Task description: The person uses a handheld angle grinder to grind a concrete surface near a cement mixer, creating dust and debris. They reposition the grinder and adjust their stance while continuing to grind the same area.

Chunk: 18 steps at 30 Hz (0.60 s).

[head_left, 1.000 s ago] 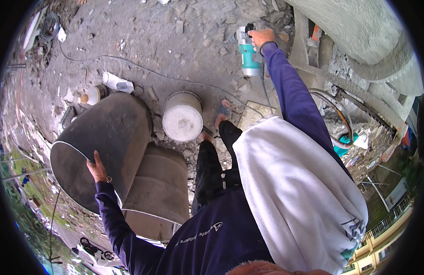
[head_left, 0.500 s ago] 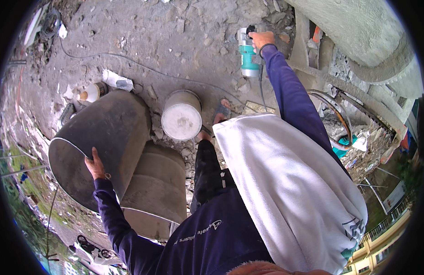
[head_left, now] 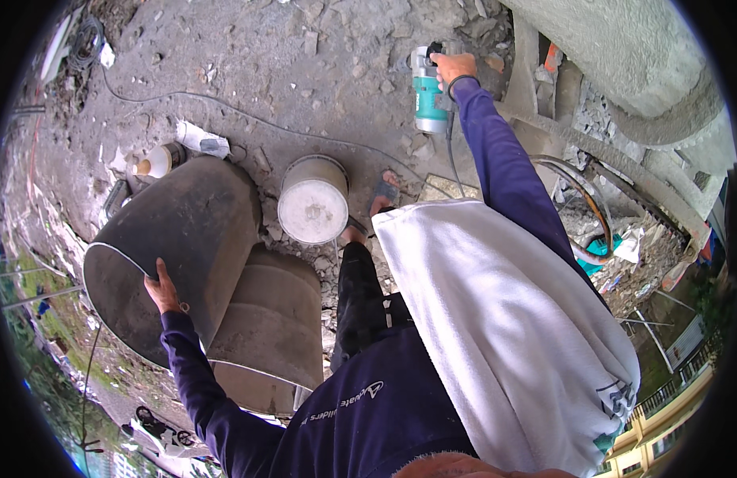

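Note:
My left hand (head_left: 163, 288) grips the rim of a large dark grey drum (head_left: 189, 219), which stands at the left with its open mouth toward me. A second, brownish drum (head_left: 273, 307) stands against it, nearer my legs. My right arm reaches far forward. In my right hand (head_left: 456, 68) is the black-handled top of a teal and silver corded power tool (head_left: 429, 99), held upright over the rubble; its exact kind is unclear. Between the drums and my feet stands a round bucket (head_left: 313, 211) with a pale, dusty top.
A grey cable (head_left: 249, 118) crosses the broken ground. A plastic bottle (head_left: 157, 162) lies beyond the dark drum. Concrete blockwork (head_left: 623, 64) and a rusty hoop (head_left: 595, 199) are at the right. A white towel (head_left: 504, 319) hangs over my right shoulder.
My left hand has shifted very slightly left on the drum's rim. The power tool in my right hand has drifted a touch left; otherwise the scene looks the same.

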### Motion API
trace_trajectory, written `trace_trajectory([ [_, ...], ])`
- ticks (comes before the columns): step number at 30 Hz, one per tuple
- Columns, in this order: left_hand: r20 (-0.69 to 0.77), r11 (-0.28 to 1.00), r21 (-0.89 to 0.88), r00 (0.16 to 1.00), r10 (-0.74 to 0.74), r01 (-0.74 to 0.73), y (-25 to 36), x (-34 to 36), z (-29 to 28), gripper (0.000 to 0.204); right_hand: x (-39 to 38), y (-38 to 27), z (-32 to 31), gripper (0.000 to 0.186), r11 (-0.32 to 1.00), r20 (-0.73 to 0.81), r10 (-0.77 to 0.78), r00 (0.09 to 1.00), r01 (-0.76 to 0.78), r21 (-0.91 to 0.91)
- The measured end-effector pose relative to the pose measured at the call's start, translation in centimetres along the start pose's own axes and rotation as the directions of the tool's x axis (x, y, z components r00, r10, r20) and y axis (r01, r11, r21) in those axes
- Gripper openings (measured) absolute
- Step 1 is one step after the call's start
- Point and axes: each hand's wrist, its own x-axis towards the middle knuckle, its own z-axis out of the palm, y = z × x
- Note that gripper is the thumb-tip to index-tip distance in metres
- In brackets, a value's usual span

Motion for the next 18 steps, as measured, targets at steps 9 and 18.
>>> trace_trajectory([
  [9, -0.011, 0.999, -0.053, 1.0, 0.005, -0.005, -1.9, 0.8, 0.1, 0.052, 1.9, 0.6, -0.4, 0.038, 0.987, 0.028, -0.062, 0.998, 0.066, -0.144],
  [18, -0.065, 0.994, 0.106, 0.997, 0.035, -0.028, -0.9, 0.1, -0.7, 0.052, -1.0, 0.9, -0.5, 0.077, 0.864, -0.094, -0.317, 0.944, 0.247, -0.439],
])
